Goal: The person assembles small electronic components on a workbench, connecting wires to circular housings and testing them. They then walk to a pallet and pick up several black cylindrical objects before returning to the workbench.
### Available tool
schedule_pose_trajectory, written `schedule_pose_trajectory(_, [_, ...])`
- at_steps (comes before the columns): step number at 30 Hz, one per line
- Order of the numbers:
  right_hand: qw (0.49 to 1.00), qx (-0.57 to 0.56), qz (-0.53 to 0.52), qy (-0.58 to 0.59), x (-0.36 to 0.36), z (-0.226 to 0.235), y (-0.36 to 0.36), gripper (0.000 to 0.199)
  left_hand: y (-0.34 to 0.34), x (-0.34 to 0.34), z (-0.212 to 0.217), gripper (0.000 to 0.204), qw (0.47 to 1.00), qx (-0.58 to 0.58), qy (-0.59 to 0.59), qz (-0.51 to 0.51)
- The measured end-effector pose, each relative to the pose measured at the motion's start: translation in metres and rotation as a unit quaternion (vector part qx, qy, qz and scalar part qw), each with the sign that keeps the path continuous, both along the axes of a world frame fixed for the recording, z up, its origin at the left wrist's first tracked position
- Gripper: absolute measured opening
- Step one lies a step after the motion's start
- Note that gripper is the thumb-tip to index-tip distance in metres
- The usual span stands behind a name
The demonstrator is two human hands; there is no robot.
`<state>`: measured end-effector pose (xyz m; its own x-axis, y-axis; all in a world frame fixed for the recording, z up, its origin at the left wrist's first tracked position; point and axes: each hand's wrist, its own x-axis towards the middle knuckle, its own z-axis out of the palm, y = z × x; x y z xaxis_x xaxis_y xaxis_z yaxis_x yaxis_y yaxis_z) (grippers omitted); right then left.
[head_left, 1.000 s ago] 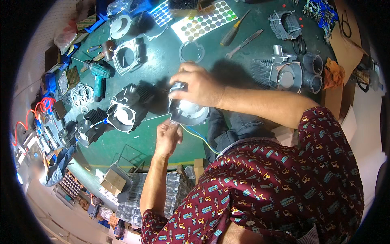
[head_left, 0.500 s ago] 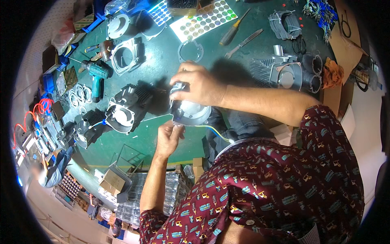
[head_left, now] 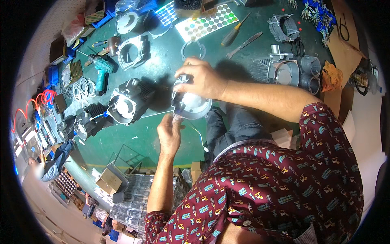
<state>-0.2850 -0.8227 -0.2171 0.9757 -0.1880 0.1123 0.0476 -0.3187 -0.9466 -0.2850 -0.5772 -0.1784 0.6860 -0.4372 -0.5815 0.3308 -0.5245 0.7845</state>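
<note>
Over the near edge of the bench I hold up a grey metal motor housing [head_left: 198, 112], its round open face with a pale disc turned toward me. My right hand [head_left: 202, 82] wraps over its top, the fingers closed around a raised block on its side. Below, my left hand [head_left: 169, 135] is pinched at the housing's lower rim; its fingertips partly hide what they grip. A thin yellow-green wire [head_left: 198, 131] with a white connector at its end dangles from the housing beside my left hand.
Other motor housings [head_left: 122, 107] stand to the left, with a teal cordless drill [head_left: 102, 73] beyond. A screwdriver [head_left: 231, 35], an open-end wrench [head_left: 245, 44] and a sticker sheet [head_left: 207, 23] lie at the back. More housings [head_left: 284, 73] and an orange cloth [head_left: 332, 76] are at the right.
The wire has swung from pointing right to hanging downward. My left hand has risen slightly at the housing's lower rim. The housing stays in my grip.
</note>
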Motion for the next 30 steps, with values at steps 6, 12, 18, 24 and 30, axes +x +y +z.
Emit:
schedule_pose_trajectory(6, [1.0,-0.012,0.0,0.004,-0.002,0.005,0.005,0.034,0.01,0.003,-0.006,0.024,0.993,-0.046,0.105,0.018])
schedule_pose_trajectory(12, [1.0,0.005,0.006,-0.019,0.003,-0.001,0.003,0.033,0.013,0.011,-0.012,0.021,0.947,-0.135,0.271,0.107])
schedule_pose_trajectory(18, [0.999,0.018,0.015,-0.023,0.005,-0.001,-0.001,0.033,0.008,0.002,-0.013,0.013,0.807,-0.203,0.463,0.304])
schedule_pose_trajectory(24, [0.999,0.011,0.02,-0.034,0.008,-0.001,-0.002,0.034,0.004,-0.016,-0.015,0.018,0.65,-0.302,0.571,0.401])
schedule_pose_trajectory(30, [0.999,0.012,0.023,-0.035,0.008,-0.005,-0.002,0.035,0.016,-0.002,-0.019,0.029,0.903,-0.205,0.353,0.132])
